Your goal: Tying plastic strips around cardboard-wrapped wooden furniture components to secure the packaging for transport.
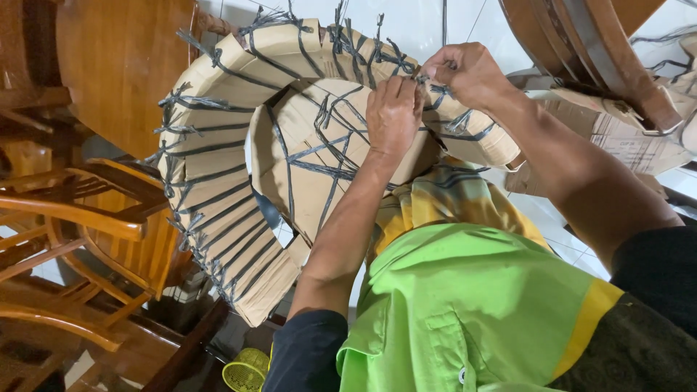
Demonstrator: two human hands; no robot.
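Nearest the camera lies a bright green shirt (465, 305) with a yellow band, its cloth smooth and creased, and above it a plaid cloth (450, 199) in yellow and teal. At the bottom edge sits a small yellow mesh basket (245, 370).

Both forearms reach up from dark sleeves to the bundle (239, 145), which fills the upper middle of the view, resting against the person's lap. It is a curved, arched form wrapped wholly in plain brown cardboard, matt and creased, cut into overlapping strips along the bend. Dark grey plastic twine (210, 199) binds it in many parallel turns, crossing in a web over the inner panel, with frayed knot ends sticking out along the outer edge.

The left hand (394, 116) is curled narrow, fingertips pinched on twine at the top of the arch. The right hand (465, 72) is just beside it, touching it, fingers also closed on the twine.

To the left stand glossy orange-brown wooden chairs (94, 218). At upper right is more curved polished wood (602, 51) and a flat cardboard sheet (617, 138) with faint print, on white floor tiles (414, 25).
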